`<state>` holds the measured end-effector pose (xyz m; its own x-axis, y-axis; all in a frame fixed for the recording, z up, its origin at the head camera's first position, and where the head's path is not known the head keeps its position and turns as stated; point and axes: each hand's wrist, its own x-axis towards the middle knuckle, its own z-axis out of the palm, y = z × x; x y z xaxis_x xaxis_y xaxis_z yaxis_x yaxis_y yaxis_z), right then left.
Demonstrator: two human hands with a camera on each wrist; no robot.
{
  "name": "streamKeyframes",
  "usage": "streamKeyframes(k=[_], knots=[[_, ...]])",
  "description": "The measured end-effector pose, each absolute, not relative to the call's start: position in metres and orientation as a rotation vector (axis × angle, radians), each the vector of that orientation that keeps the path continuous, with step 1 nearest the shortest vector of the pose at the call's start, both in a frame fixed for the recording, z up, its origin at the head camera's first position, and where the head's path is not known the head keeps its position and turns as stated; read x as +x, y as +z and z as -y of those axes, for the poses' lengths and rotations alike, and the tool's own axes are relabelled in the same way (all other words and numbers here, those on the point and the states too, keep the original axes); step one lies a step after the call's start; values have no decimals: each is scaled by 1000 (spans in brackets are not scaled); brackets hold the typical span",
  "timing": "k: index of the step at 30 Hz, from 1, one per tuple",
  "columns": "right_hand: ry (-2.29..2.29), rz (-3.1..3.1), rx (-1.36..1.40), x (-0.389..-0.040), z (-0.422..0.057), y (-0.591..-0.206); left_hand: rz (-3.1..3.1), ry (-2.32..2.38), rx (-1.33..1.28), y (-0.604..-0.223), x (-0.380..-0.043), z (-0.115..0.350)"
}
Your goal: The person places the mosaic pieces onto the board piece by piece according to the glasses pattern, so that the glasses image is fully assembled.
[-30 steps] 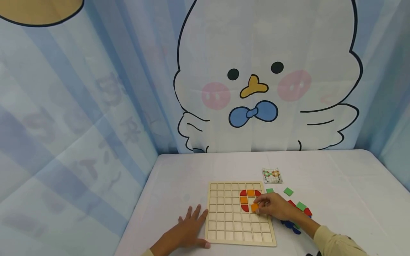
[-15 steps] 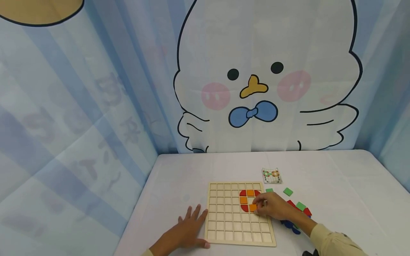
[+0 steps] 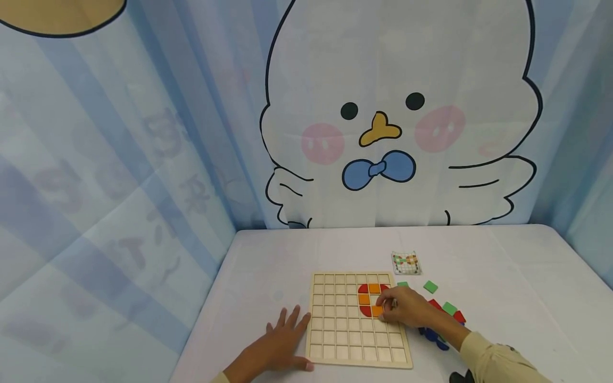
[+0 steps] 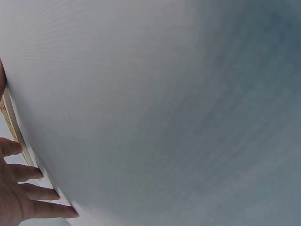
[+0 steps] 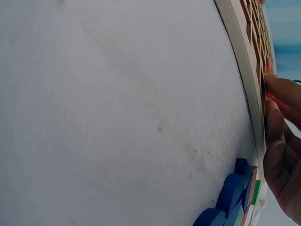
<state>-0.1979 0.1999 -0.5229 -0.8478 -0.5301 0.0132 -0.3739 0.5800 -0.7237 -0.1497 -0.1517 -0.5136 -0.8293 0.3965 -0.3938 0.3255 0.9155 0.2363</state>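
Observation:
A wooden grid board (image 3: 342, 339) lies on the table. My left hand (image 3: 283, 343) rests flat at its left edge, fingers spread, index fingertip and thumb against the frame. Over the board's right part, my right hand (image 3: 406, 307) pinches an orange square tile (image 3: 376, 311) between thumb and fingers, in a cell right of a red rounded tile (image 3: 366, 311). Above these are an orange tile (image 3: 364, 299) and another orange tile (image 3: 374, 288) between red corner pieces, the right one partly hidden by my fingers. In the right wrist view the pinched tile shows only as a sliver.
A small pattern card (image 3: 406, 263) lies behind the board. Loose pieces are scattered to its right: a green tile (image 3: 430, 286), red tiles (image 3: 460, 316) and blue rounded pieces (image 3: 432, 335), partly under my right forearm. A dark object (image 3: 462, 377) sits at the front edge.
My right hand has shifted slightly left with the orange tile, which has gone from tilted beside the red piece to lying level in the cell. My left hand has stayed still.

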Motion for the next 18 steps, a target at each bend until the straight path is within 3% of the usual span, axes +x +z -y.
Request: streamKeyframes(k=[18], knots=[[-1113, -2586, -751, -198, -199, -520, -2647, 231, 573, -517, -148, 156]])
